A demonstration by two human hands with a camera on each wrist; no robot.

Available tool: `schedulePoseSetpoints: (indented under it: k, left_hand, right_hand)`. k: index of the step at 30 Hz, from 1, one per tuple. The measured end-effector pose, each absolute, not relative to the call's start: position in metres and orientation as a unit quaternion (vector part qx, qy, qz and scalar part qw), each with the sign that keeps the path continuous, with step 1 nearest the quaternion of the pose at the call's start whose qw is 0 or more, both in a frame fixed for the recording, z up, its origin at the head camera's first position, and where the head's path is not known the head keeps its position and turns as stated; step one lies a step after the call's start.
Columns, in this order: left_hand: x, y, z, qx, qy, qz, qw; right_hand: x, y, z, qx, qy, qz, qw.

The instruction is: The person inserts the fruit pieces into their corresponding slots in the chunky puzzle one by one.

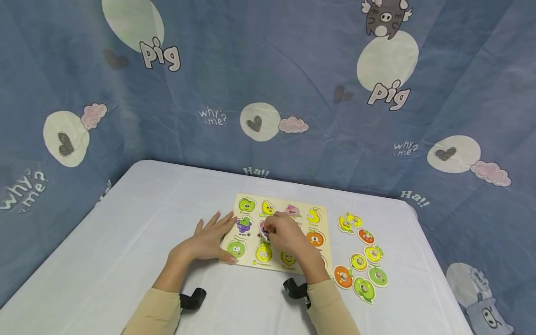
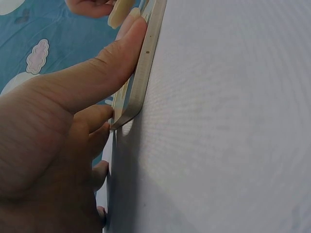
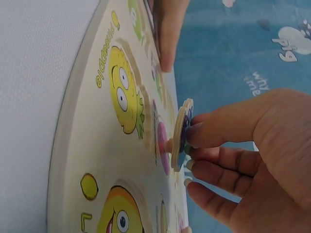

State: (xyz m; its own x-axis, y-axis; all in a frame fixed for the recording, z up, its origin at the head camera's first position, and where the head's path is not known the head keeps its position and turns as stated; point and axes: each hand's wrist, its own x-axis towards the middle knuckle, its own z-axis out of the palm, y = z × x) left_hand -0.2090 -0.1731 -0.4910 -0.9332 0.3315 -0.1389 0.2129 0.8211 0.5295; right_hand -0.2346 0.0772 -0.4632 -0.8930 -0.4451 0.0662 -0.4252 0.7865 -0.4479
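Observation:
A wooden fruit puzzle board point(image 1: 250, 261) lies on the white table. My left hand point(image 1: 209, 239) spreads at its left side, with the thumb point(image 2: 109, 68) on the front edge and the other fingers along the side. My right hand point(image 1: 286, 235) is over the middle of the board. Between thumb and fingertips it pinches a dark purple grape puzzle piece point(image 3: 181, 133) with a scalloped wooden edge, tilted on its side just above a pink fruit picture point(image 3: 163, 145). The printed pineapple point(image 3: 124, 92) and printed grape point(image 1: 244, 225) show beside it.
Several loose knobbed fruit pieces lie to the right of the board, among them an orange point(image 1: 343, 277), a green apple point(image 1: 364, 290), a pineapple point(image 1: 373, 254) and a red one point(image 1: 366, 236). A blue patterned cloth point(image 1: 326, 153) hangs behind the table point(image 1: 167, 186).

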Motion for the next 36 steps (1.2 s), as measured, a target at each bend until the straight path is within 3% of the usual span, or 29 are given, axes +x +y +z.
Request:
schedulePoseSetpoints:
  k: [36]
  left_hand:
    - [-0.210, -0.173, -0.488, 0.138, 0.947, 0.261, 0.129]
  right_hand:
    - [-0.247, 0.038, -0.467, -0.287, 0.932, -0.220, 0.010]
